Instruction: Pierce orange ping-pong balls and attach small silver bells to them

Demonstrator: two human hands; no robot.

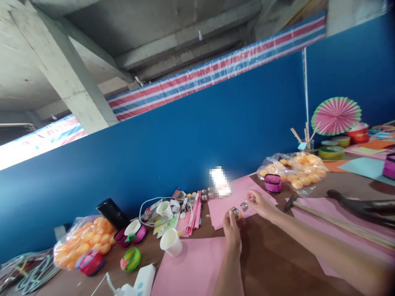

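Fingers of the left hand (233, 230) pinched a small orange ball (237, 213) over the brown table (271, 263). Beside it, the right hand (259, 203) closed on small metal pieces (244, 205) lying on pink paper (225, 205).

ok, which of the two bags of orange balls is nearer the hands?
The right bag, at the blue wall past the right hand. The other bag lies far left by the black cylinder, well beyond the left hand.

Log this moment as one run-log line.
left hand: pinches small round object | right hand: fingertips at small metal pieces on pink paper sheet | hammer: idle, right
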